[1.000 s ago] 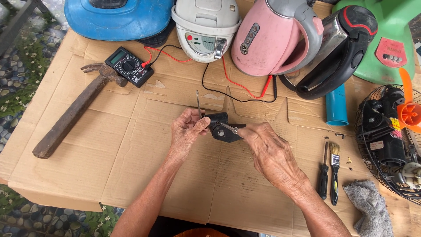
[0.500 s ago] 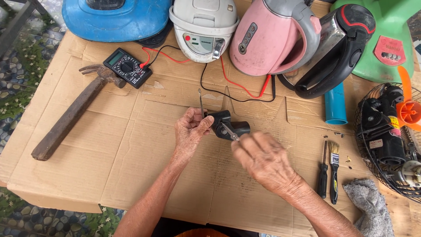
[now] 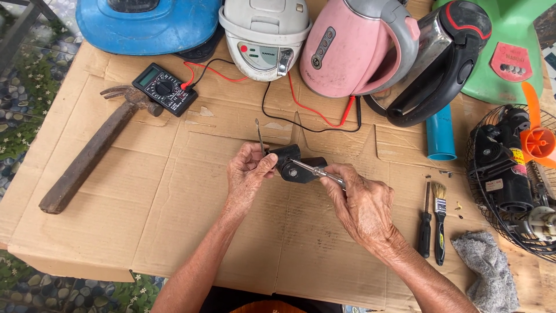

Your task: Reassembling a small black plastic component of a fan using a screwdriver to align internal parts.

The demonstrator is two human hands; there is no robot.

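Observation:
My left hand grips a small black plastic part near the middle of a flattened cardboard sheet. A thin metal pin sticks up from the same hand. My right hand holds a metal screwdriver whose tip sits against the black part. Both hands hover just above the cardboard.
A rusty hammer and a black multimeter with red and black leads lie to the left. A blue appliance, white cooker, pink kettle and steel kettle line the back. A fan, blue tube, screwdriver, brush and grey rag lie right.
The black part has turned in my left hand. My right hand has brought the screwdriver tip onto it and shifted slightly.

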